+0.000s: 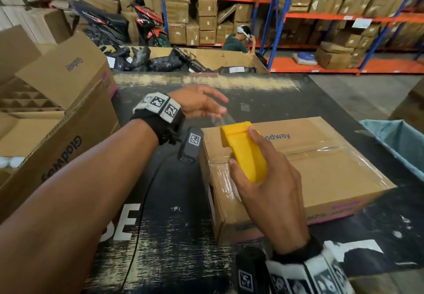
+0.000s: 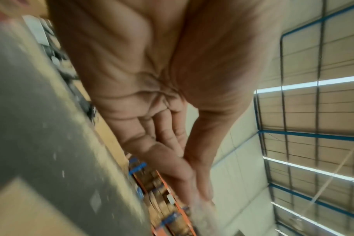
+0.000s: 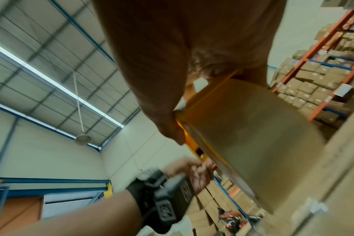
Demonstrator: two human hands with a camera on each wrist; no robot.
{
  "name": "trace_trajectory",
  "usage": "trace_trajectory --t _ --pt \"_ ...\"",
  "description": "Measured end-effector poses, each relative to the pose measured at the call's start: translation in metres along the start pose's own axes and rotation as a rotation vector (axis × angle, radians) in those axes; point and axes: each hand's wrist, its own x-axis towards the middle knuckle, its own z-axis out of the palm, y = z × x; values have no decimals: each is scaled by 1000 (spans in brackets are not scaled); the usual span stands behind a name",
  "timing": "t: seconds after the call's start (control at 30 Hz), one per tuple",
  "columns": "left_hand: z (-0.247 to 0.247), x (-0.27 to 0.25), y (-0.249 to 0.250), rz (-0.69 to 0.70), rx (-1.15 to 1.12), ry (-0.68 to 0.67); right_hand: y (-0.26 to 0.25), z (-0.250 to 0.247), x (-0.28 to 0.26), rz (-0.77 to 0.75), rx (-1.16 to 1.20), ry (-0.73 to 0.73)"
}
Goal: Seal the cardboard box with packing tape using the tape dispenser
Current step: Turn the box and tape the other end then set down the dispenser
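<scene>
A shut cardboard box (image 1: pixel 321 174) lies on the dark table (image 1: pixel 174 224), with clear tape across its top seam and left end. My right hand (image 1: pixel 263 183) grips the yellow tape dispenser (image 1: pixel 243 151) above the box's left end; in the right wrist view the tape roll (image 3: pixel 249 137) fills the dispenser (image 3: pixel 190 140). A strip of clear tape (image 1: pixel 221 120) runs from the dispenser's mouth to my left hand (image 1: pixel 206 103). The thumb and fingers of that hand (image 2: pixel 196 175) pinch the tape end (image 2: pixel 202 212) just beyond the box's far left corner.
An open carton with cardboard dividers (image 1: pixel 57 119) stands at the left. A big bin of black wrapped parcels (image 1: pixel 183 61) sits behind the table. A blue-lined bin (image 1: pixel 399 142) is at the right. A person (image 1: pixel 236 41) sits before shelving stacked with boxes (image 1: pixel 344 6).
</scene>
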Motion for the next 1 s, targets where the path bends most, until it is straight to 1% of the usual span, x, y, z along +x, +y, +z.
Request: trace_trajectory --t 0.07,0.1,0.17,0.27,0.53,0.77,0.8,0.87,0.9,0.93,0.97,1.0 --pt "-23 12 0 23 -3 99 -8 -16 -8 49 -24 -61" --pt "-32 18 -3 21 11 121 -12 -22 -12 70 -31 -94" --pt "-41 31 -12 -11 43 97 -17 -25 -14 93 -44 -139" --pt "-42 56 -34 -39 106 39 -20 -11 -2 104 -68 -180" --pt "-48 95 -93 -89 150 41 -8 27 27 163 -115 -233" --pt "-43 103 -122 -149 87 -5 -3 39 31 200 -166 -283" --pt "-43 103 -124 -156 98 -2 -3 40 30 203 -174 -285" --pt "-43 101 -127 -155 213 -20 -2 39 29 210 -173 -281" --pt "-43 99 -128 -148 286 -10 -2 39 29 213 -167 -277" --pt "-44 98 -131 -143 307 32 -2 38 28 216 -161 -275" --pt "-45 94 -133 -138 256 84 -1 37 28 217 -159 -276" --pt "-46 91 -136 -115 145 137 -1 37 29 216 -159 -277"
